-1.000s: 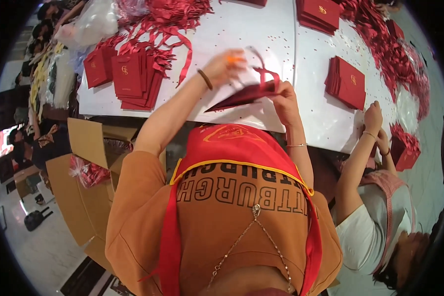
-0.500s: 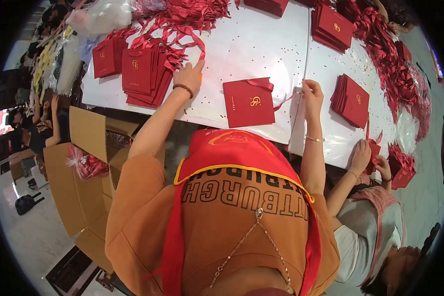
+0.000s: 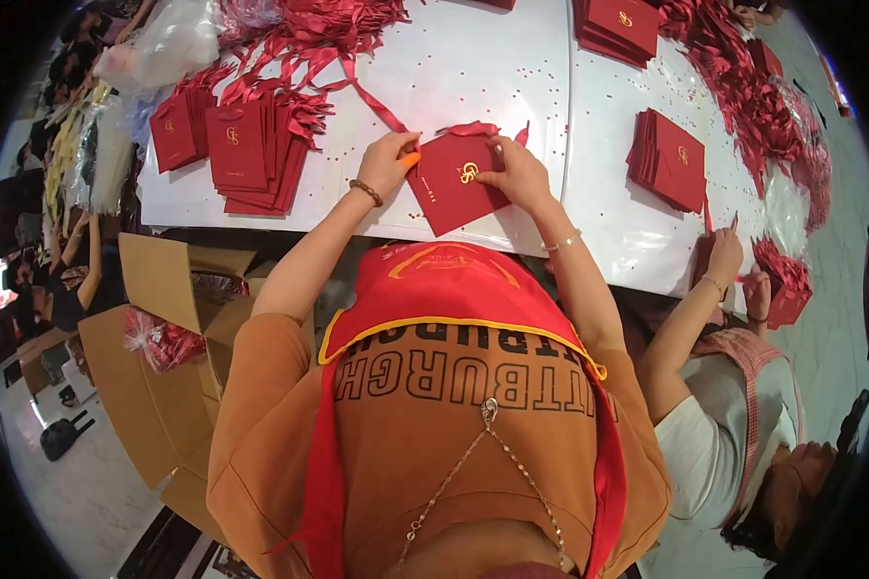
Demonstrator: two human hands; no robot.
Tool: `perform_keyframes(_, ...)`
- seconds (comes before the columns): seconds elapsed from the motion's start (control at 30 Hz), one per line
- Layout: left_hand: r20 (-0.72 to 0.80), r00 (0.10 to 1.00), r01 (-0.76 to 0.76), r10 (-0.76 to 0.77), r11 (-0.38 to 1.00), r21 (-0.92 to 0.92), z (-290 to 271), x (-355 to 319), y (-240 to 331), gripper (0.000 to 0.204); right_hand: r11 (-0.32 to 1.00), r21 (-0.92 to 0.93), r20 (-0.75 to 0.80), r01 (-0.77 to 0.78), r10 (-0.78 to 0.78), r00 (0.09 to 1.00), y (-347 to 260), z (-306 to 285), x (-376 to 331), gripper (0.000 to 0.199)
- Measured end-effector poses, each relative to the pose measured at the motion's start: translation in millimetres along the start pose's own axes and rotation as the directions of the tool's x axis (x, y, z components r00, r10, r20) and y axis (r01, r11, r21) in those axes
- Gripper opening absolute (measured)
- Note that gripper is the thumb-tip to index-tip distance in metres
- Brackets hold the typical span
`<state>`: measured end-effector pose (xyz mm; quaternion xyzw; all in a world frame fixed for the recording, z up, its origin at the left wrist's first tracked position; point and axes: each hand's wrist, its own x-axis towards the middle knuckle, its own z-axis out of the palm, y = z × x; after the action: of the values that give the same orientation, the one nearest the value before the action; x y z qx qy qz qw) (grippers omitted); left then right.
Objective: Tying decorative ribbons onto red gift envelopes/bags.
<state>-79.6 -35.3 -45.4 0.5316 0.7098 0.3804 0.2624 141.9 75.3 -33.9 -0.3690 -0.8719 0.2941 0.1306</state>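
A flat red paper bag (image 3: pixel 456 186) with a gold emblem lies on the white table (image 3: pixel 492 77) just in front of me. My left hand (image 3: pixel 388 160) pinches its left upper corner, where a red ribbon (image 3: pixel 372 101) runs off toward the ribbon pile. My right hand (image 3: pixel 518 172) presses on the bag's right upper edge. Both hands grip the same bag.
Stacks of red bags (image 3: pixel 234 152) lie at the left, more stacks (image 3: pixel 672 160) at the right and far edge. Loose red ribbons (image 3: pixel 319 29) cover the back. An open cardboard box (image 3: pixel 179 328) stands at my left. A co-worker (image 3: pixel 743 425) works on my right.
The red bag has come from being lifted in my hands down flat onto the table. My left hand came back from the left stack to the bag's corner.
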Motion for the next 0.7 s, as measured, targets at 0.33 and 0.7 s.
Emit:
perform_keyframes(0.33,0.322,0.782,-0.623,0.534,0.694,0.362,-4.5,-9.9,33.5,0.027,0.977,0.194,0.363,-0.086,0.01,0.932,28.6,-40.0,43.3,0.038)
perform_keyframes(0.7,0.169,0.827,-0.562,0.536,0.804,0.196,-0.6,-27.0,3.3,0.028,0.989,0.037,0.306,-0.145,0.127,0.943,-8.0,-17.8,27.7,0.035)
